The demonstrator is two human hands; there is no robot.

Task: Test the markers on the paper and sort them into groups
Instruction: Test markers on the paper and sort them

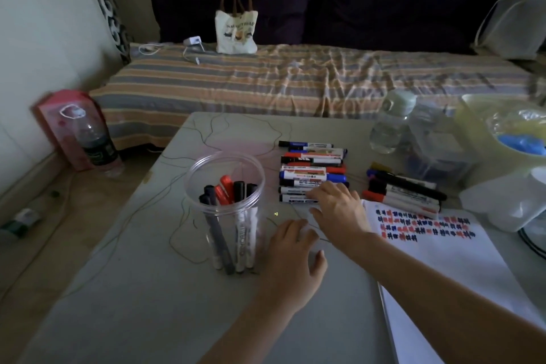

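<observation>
Several markers stand in a clear round jar [224, 174] on the grey table. A neat stack of markers [310, 170] lies in the middle, and a second, looser group of markers [404, 190] lies to its right. White paper [443, 260] with red and dark test marks sits at the right. My right hand [336, 210] reaches to the near end of the middle stack, fingers spread over its nearest markers. Flat on the table, my left hand [292, 257] rests just right of the jar with fingers relaxed and nothing in it.
Clear water bottles [393, 124] and a plastic box stand at the back right, with a yellowish bowl [484, 139] and a white container [508, 204] beyond. A striped bed with a tote bag [235, 29] lies behind the table. A pink carton and bottle [88, 139] stand on the floor left.
</observation>
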